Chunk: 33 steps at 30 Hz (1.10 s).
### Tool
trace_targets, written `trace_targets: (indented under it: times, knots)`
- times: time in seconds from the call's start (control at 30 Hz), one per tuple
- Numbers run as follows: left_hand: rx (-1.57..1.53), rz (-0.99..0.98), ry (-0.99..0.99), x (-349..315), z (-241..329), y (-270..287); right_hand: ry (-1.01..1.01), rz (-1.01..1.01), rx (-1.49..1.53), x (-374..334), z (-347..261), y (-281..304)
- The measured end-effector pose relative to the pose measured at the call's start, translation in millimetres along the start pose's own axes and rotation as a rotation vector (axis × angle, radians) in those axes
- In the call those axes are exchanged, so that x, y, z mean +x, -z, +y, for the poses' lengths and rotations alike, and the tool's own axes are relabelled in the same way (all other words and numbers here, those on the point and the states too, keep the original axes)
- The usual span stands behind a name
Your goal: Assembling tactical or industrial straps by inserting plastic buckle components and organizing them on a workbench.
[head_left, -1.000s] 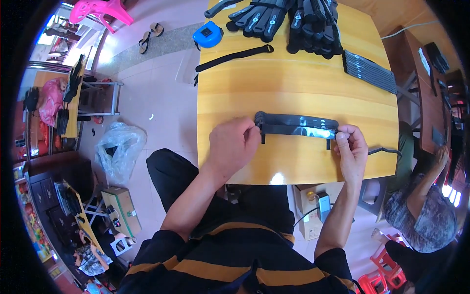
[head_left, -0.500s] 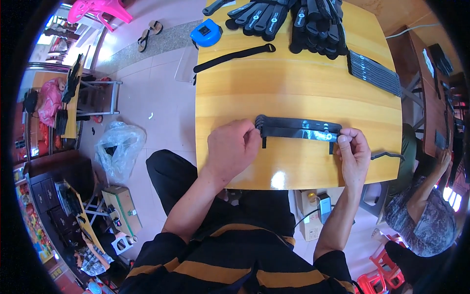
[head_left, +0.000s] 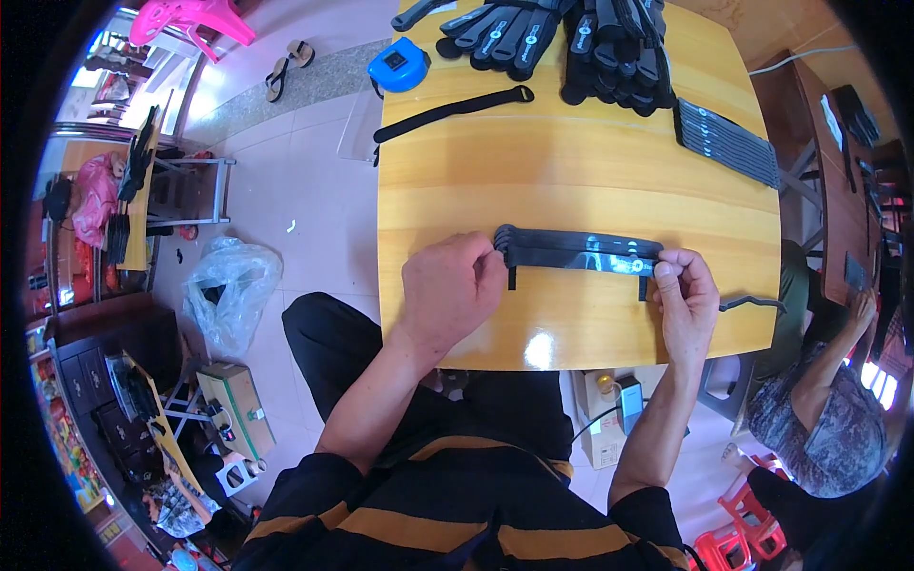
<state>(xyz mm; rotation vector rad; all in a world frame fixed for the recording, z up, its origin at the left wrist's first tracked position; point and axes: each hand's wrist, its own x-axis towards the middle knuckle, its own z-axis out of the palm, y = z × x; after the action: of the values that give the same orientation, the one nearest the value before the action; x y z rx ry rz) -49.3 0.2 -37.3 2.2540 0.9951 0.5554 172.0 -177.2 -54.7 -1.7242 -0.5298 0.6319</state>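
Observation:
A stack of black straps (head_left: pixel 581 249) with buckle-like loops at its left end lies crosswise above the near part of the table, stretched between my hands. My left hand (head_left: pixel 452 285) is closed in a pinch at the looped end. At the other end my right hand (head_left: pixel 687 295) grips the stack between thumb and fingers. Two short dark tabs (head_left: pixel 512 278) stick out under the stack's near edge; what they belong to is hidden. A single black strap (head_left: pixel 447 113) with a loop lies farther back on the left.
At the table's (head_left: pixel 571 162) far side are heaped bundles of black-and-grey straps (head_left: pixel 500 36), a blue tape measure (head_left: pixel 398 65) and a neat row of straps (head_left: pixel 728 143). A thin dark strip (head_left: pixel 752 303) hangs over the right edge. Another person (head_left: pixel 824 409) sits at the right.

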Motion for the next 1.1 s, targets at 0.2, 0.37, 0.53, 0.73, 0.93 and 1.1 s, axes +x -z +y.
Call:
trace_targets:
  times: [0.2,0.37,0.53,0.73,0.93,1.1]
  knots:
    - [0.012,0.002,-0.007,0.4,-1.2,-0.8,-0.004,0.009,-0.011,0.3,-0.2,-1.1]
    - [0.022,0.006,-0.007,0.7,-0.8,-2.2,0.001,0.011,-0.020,1.2,0.6,0.6]
    - [0.035,-0.045,0.044,1.1,2.3,-0.9,-0.022,0.037,-0.027,0.8,-2.2,-0.1]
    - [0.056,-0.041,0.063,0.2,0.7,-2.9,-0.018,0.036,-0.022,1.3,0.5,-2.1]
    - [0.066,-0.020,0.052,-0.7,1.7,-4.0,0.014,0.052,-0.041,3.1,5.0,-3.6]
    - [0.148,-0.021,0.014,-0.4,-0.5,-4.7,0.019,0.077,-0.067,6.9,12.7,-3.0]
